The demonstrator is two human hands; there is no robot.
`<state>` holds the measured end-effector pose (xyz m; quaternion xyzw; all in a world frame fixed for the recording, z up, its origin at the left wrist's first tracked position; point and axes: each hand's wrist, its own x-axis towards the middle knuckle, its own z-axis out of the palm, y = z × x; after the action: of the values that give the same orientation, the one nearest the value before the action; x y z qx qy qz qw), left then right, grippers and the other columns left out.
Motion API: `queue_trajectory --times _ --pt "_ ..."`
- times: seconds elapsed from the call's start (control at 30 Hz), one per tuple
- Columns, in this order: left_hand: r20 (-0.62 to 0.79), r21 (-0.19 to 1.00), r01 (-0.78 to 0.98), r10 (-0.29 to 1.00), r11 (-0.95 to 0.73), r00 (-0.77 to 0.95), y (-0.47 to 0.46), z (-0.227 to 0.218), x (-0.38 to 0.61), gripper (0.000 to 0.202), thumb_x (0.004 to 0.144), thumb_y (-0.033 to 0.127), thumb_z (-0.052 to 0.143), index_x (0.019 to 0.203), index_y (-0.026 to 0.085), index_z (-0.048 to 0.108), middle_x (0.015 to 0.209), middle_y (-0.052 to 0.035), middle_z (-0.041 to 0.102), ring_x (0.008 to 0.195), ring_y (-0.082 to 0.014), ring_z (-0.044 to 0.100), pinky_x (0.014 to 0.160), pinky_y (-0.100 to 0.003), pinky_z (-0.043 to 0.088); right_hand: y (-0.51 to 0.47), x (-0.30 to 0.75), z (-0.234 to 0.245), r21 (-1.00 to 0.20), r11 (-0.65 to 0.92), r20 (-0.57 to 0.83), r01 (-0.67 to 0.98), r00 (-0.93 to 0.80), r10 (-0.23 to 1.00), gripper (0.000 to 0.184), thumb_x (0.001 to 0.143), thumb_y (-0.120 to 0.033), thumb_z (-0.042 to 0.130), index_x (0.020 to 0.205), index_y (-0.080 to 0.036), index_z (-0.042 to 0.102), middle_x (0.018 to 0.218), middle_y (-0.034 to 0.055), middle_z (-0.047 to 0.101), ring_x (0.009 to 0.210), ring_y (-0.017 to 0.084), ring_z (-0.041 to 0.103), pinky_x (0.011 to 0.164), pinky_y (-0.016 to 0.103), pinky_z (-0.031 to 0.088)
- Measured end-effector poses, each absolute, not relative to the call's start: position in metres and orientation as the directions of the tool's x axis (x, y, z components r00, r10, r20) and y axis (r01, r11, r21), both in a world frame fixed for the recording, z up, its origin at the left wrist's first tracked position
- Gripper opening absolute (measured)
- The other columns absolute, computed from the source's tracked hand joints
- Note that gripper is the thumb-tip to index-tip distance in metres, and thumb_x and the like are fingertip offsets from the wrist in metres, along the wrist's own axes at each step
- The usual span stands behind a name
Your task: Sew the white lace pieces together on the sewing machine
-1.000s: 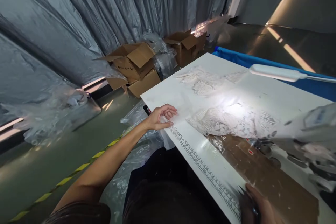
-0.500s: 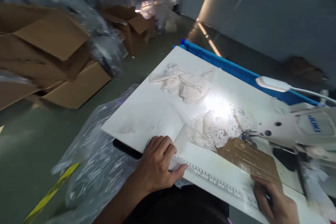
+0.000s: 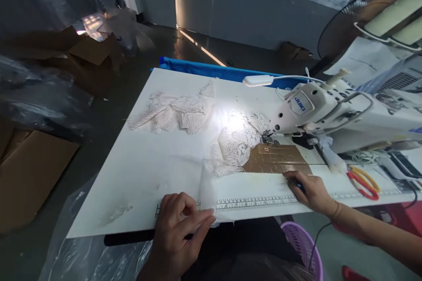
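Observation:
My left hand [image 3: 180, 230] is at the table's front edge, thumb and forefinger pinching the end of a sheer white fabric strip [image 3: 207, 184]. That strip runs back to a bunched white lace piece [image 3: 232, 149], whose far end lies by the needle of the white sewing machine [image 3: 303, 107]. My right hand [image 3: 311, 191] is closed around a small dark tool with a blue part [image 3: 298, 183], mostly hidden by the fingers. Its fingertips are at the front edge of a brown cardboard piece [image 3: 277, 159] lying before the machine.
A second lace piece [image 3: 178, 112] lies at the table's back left. Red-and-orange-handled scissors [image 3: 364, 182] rest on the right, and a ruler scale [image 3: 257, 203] runs along the front edge. A lamp [image 3: 259, 80] lights the lace. Below stands a purple basket [image 3: 305, 246].
The view has swung right, bringing more of the machine, the scissors and the basket into sight. My left hand has gone from lying on the table edge to pinching the sheer strip.

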<state>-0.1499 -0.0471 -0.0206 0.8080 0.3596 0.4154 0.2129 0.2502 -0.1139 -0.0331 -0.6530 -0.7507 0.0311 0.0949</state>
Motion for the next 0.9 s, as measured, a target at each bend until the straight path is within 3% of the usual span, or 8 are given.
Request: queue_trajectory --times 0.17,0.3,0.43,0.53,0.63,0.73,0.83,0.9 --pt "0.477 0.704 0.386 0.800 -0.596 0.364 -0.056 -0.007 -0.143 0.019 0.089 0.014 0.060 0.100 0.028 0.065 0.076 0.0007 0.066 0.069 -0.0170 0.062 0.065 -0.033 0.051 -0.112 0.254 -0.035 -0.211 0.162 0.126 0.964 -0.138 0.982 0.022 0.089 -0.026 0.046 0.104 -0.019 0.060 0.088 0.0068 0.074 0.068 0.018 0.069 0.064 0.029 0.051" --pt "0.120 0.912 0.351 0.957 -0.211 0.263 -0.073 0.006 -0.129 0.006 0.094 0.029 0.053 0.094 0.029 0.060 0.080 0.0026 0.072 0.071 -0.0181 0.070 0.064 -0.029 0.057 -0.112 0.253 -0.035 -0.216 0.203 0.169 0.955 -0.168 0.971 0.021 0.090 -0.025 0.045 0.102 -0.018 0.061 0.088 0.0063 0.074 0.069 0.017 0.069 0.064 0.028 0.051" --pt "-0.286 0.937 0.253 0.945 0.241 0.161 -0.095 0.017 -0.111 0.024 0.090 0.047 0.057 0.094 0.024 0.057 0.081 -0.0017 0.074 0.055 -0.0167 0.066 0.055 -0.028 0.055 -0.111 0.255 -0.036 -0.220 0.247 0.216 0.944 -0.200 0.956 0.022 0.090 -0.027 0.045 0.101 -0.018 0.062 0.083 0.0046 0.074 0.064 0.016 0.068 0.060 0.026 0.050" --pt "-0.428 0.897 0.168 0.899 0.409 0.094 -0.114 0.020 -0.095 0.038 0.081 0.053 0.066 0.098 0.019 0.059 0.077 -0.0051 0.074 0.049 -0.0147 0.061 0.052 -0.027 0.052 -0.110 0.262 -0.039 -0.200 0.288 0.258 0.937 -0.234 0.938 0.025 0.091 -0.030 0.044 0.099 -0.019 0.064 0.079 0.0045 0.073 0.059 0.017 0.067 0.053 0.026 0.047" --pt "-0.464 0.885 0.104 0.880 0.454 0.104 -0.134 0.017 -0.078 0.043 0.078 0.051 0.069 0.102 0.016 0.062 0.077 -0.0070 0.074 0.048 -0.0125 0.057 0.051 -0.025 0.049 -0.109 0.268 -0.035 -0.205 0.267 0.261 0.942 -0.210 0.942 0.027 0.090 -0.036 0.045 0.099 -0.019 0.064 0.075 0.0051 0.072 0.056 0.020 0.066 0.048 0.028 0.043" --pt "-0.437 0.899 0.075 0.887 0.431 0.146 -0.150 0.007 -0.062 0.039 0.080 0.045 0.069 0.104 0.014 0.065 0.079 -0.0075 0.074 0.050 -0.0108 0.056 0.050 -0.022 0.047 -0.113 0.257 -0.024 -0.429 0.228 0.151 0.874 -0.179 0.972 0.029 0.090 -0.041 0.048 0.104 -0.020 0.063 0.069 0.0024 0.070 0.048 0.017 0.060 0.046 0.027 0.042" --pt "-0.397 0.918 0.091 0.904 0.387 0.159 -0.159 -0.008 -0.051 0.034 0.083 0.044 0.067 0.099 0.014 0.068 0.078 -0.0062 0.072 0.050 -0.0089 0.055 0.049 -0.020 0.045 -0.127 0.223 -0.013 -0.757 0.174 0.038 0.630 -0.223 0.974 0.028 0.092 -0.043 0.051 0.104 -0.022 0.063 0.079 0.0032 0.070 0.062 0.016 0.062 0.055 0.026 0.046" --pt "-0.371 0.928 0.116 0.914 0.355 0.163 -0.162 -0.015 -0.048 0.033 0.083 0.044 0.067 0.095 0.014 0.070 0.081 -0.0061 0.071 0.052 -0.0083 0.055 0.048 -0.019 0.044 -0.139 0.194 -0.011 -0.867 0.134 -0.021 0.480 -0.304 0.953 0.029 0.091 -0.045 0.053 0.104 -0.022 0.065 0.080 0.0028 0.067 0.066 0.016 0.060 0.057 0.025 0.045"
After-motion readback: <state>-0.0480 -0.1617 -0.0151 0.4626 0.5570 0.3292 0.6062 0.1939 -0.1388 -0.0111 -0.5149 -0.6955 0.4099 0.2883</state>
